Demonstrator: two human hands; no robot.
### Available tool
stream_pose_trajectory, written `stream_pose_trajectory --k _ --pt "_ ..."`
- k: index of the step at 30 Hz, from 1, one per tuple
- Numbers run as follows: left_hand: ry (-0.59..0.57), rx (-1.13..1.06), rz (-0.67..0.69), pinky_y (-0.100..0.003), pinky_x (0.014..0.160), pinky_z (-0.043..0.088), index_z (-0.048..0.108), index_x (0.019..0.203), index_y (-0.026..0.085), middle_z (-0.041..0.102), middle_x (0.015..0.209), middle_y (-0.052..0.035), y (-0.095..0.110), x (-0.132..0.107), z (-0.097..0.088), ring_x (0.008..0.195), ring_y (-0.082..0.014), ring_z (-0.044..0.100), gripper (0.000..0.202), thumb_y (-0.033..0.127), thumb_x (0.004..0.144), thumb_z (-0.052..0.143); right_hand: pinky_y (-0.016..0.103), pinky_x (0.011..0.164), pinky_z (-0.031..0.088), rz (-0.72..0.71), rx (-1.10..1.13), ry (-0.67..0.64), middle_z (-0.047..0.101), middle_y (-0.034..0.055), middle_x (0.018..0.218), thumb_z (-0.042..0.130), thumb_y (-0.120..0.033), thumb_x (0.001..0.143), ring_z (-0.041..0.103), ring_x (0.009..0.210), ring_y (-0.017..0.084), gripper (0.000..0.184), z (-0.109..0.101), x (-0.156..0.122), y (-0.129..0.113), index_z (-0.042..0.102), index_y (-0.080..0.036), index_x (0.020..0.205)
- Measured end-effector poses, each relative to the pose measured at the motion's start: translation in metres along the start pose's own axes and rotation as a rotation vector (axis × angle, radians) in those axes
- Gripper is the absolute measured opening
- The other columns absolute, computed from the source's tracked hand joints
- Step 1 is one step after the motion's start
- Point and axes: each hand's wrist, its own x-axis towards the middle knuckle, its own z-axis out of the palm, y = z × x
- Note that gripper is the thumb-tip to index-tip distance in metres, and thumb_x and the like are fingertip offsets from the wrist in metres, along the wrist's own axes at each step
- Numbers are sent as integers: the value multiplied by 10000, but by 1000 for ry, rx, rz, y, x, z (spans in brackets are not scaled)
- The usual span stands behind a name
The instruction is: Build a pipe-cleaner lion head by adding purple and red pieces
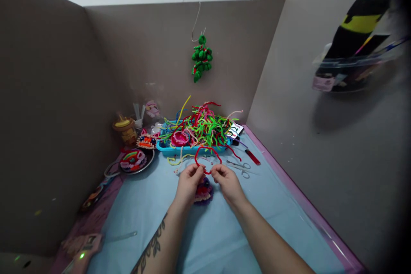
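Red pipe cleaner (207, 148) is mid-frame, arched in a loop just above the counter (199, 235), with each end pinched in a closed grip: left hand (189, 184) on the left end, right hand (228, 182) on the right. Step looks like shaping the loop over a small woven piece (203, 192) under the hands, with the tray (165, 148) behind and the scissors (239, 166) to the right. Further bending would call for firm pinches and even pull on both ends.

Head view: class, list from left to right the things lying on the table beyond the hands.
Round metal plate with a colourful fuzzy piece → blue plastic tray heaped with pipe cleaners → small flat red tool.
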Motion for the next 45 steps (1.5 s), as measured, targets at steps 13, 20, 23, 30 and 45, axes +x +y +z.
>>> stream_pose_trajectory --k 13,20,23,30,45 --pt "-136 118 55 -208 545 408 637 678 156 603 623 -1 12 -6 2 560 -113 543 154 279 666 730 220 497 389 169 177 -179 578 -39 578 790 -337 634 498 506 104 257 -4 -3 -1 596 -186 710" --pt "-189 13 -70 -188 447 339 596 675 155 570 556 11 10 -9 4 455 -80 471 276 383 651 749 217 530 406 86 231 -136 590 -52 620 797 -300 628 509 532 101 316 0 -8 -4 512 -212 733" --pt "-188 -4 -102 -179 422 306 599 683 158 552 530 23 8 -8 2 421 -65 427 273 377 643 757 230 559 419 44 203 -122 598 -51 641 785 -293 640 519 559 109 338 2 -10 -9 466 -224 726" --pt "-141 25 -72 -172 416 297 617 659 153 533 503 32 9 -6 1 417 -59 423 249 344 624 774 265 593 438 -16 97 -75 613 -30 676 756 -312 662 545 606 134 309 3 -11 -15 463 -231 715" --pt "-260 -11 -182 -191 431 371 657 725 138 597 595 -11 8 -7 -3 453 -86 500 314 359 567 813 220 518 368 24 165 -192 538 -53 629 779 -321 652 480 542 107 345 -2 -9 -8 454 -220 703"
